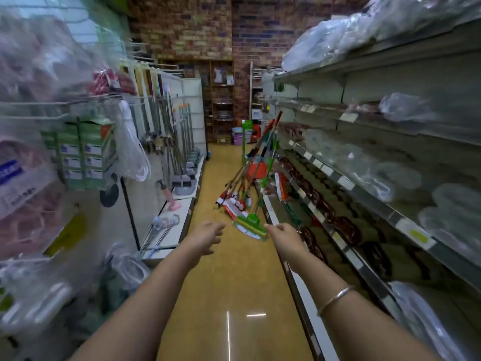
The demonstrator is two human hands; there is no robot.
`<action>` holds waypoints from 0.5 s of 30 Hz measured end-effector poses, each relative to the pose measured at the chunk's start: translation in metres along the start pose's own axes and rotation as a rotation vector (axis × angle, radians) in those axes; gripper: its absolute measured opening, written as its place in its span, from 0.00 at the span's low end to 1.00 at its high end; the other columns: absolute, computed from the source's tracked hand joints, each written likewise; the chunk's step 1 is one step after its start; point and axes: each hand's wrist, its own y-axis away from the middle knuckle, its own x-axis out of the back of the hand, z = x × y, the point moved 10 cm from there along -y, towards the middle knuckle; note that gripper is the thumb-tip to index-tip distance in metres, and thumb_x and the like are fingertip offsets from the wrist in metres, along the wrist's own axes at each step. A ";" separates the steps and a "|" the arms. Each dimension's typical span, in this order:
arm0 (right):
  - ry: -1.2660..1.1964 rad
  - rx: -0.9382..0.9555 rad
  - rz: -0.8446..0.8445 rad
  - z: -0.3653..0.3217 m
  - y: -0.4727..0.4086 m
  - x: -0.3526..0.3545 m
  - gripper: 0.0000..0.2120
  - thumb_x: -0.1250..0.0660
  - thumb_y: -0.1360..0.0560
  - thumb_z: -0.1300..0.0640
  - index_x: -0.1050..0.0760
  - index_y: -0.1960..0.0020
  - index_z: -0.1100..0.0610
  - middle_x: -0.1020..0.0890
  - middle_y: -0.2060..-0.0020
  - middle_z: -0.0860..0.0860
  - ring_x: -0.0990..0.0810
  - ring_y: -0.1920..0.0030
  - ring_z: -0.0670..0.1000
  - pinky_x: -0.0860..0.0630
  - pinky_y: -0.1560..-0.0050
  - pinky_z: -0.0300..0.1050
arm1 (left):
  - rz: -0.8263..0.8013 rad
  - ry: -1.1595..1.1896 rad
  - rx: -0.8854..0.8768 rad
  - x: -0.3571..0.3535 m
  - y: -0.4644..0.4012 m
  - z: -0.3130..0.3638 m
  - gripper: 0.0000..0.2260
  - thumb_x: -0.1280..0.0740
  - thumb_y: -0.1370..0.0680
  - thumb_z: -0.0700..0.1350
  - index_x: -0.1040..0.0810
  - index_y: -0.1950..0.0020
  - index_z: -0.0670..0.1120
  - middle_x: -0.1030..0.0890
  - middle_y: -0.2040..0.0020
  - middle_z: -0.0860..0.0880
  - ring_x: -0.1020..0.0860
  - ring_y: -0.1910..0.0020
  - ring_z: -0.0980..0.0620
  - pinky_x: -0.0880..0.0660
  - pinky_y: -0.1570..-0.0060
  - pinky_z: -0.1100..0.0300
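Both my arms reach forward along a shop aisle. My left hand (205,238) hangs in the air over the floor with loosely spread fingers and holds nothing. My right hand (285,237), a metal bangle on its forearm, points its loosely curled fingers at a green packaged mop head (248,226) lying on the floor. The fingertips line up with the pack's right edge, and the blur hides whether they touch it. Several mops (243,186) with red and green handles lean against the right shelf, their heads on the floor.
The tan floor (221,295) runs ahead to a brick wall (208,29). The left rack (177,142) holds hanging mops, green boxes and bagged goods. Grey shelves (351,183) on the right carry plastic-wrapped items. Buckets and a wooden shelf unit (221,105) stand at the far end.
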 end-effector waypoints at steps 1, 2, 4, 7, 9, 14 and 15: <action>-0.020 0.007 -0.010 -0.008 -0.018 -0.006 0.21 0.38 0.23 0.47 0.30 0.35 0.59 0.23 0.51 0.52 0.24 0.49 0.54 0.28 0.55 0.46 | 0.003 0.009 -0.008 0.004 -0.017 0.007 0.16 0.39 0.21 0.48 0.28 0.35 0.42 0.24 0.39 0.45 0.25 0.41 0.46 0.32 0.46 0.51; -0.033 0.016 -0.011 -0.012 -0.040 -0.012 0.21 0.38 0.23 0.48 0.30 0.35 0.59 0.24 0.50 0.53 0.24 0.48 0.54 0.28 0.52 0.46 | 0.010 0.010 -0.008 0.009 -0.037 0.010 0.16 0.38 0.21 0.48 0.28 0.36 0.42 0.24 0.40 0.45 0.25 0.43 0.47 0.32 0.46 0.52; -0.060 -0.005 -0.019 -0.021 -0.082 -0.021 0.20 0.38 0.22 0.49 0.31 0.35 0.59 0.25 0.49 0.53 0.26 0.48 0.53 0.31 0.51 0.46 | 0.026 0.015 0.029 0.018 -0.080 0.012 0.13 0.38 0.21 0.48 0.27 0.39 0.43 0.24 0.42 0.45 0.26 0.46 0.48 0.32 0.46 0.52; -0.060 -0.027 -0.016 -0.028 -0.148 -0.034 0.23 0.38 0.23 0.47 0.32 0.34 0.60 0.25 0.45 0.55 0.26 0.45 0.55 0.30 0.48 0.47 | 0.035 0.006 0.054 0.022 -0.144 0.015 0.07 0.37 0.21 0.47 0.27 0.46 0.45 0.23 0.44 0.44 0.26 0.48 0.48 0.32 0.48 0.53; -0.062 -0.034 -0.006 -0.027 -0.196 -0.038 0.25 0.37 0.24 0.46 0.32 0.33 0.60 0.25 0.42 0.56 0.26 0.42 0.56 0.29 0.46 0.49 | 0.035 0.005 0.054 0.019 -0.190 0.017 0.09 0.37 0.21 0.47 0.27 0.44 0.44 0.24 0.46 0.45 0.26 0.48 0.48 0.33 0.48 0.54; -0.054 -0.051 -0.006 -0.026 -0.325 -0.040 0.23 0.39 0.22 0.48 0.33 0.33 0.61 0.24 0.41 0.57 0.25 0.44 0.55 0.28 0.45 0.50 | 0.011 -0.021 0.034 -0.004 -0.321 0.043 0.14 0.38 0.20 0.47 0.28 0.37 0.43 0.24 0.39 0.44 0.26 0.45 0.48 0.32 0.46 0.52; -0.055 -0.054 -0.008 -0.028 -0.355 -0.039 0.23 0.39 0.22 0.48 0.33 0.34 0.61 0.25 0.41 0.58 0.26 0.45 0.55 0.29 0.45 0.50 | 0.015 -0.022 0.031 -0.009 -0.351 0.052 0.13 0.39 0.20 0.47 0.28 0.38 0.43 0.24 0.39 0.44 0.26 0.45 0.48 0.32 0.46 0.52</action>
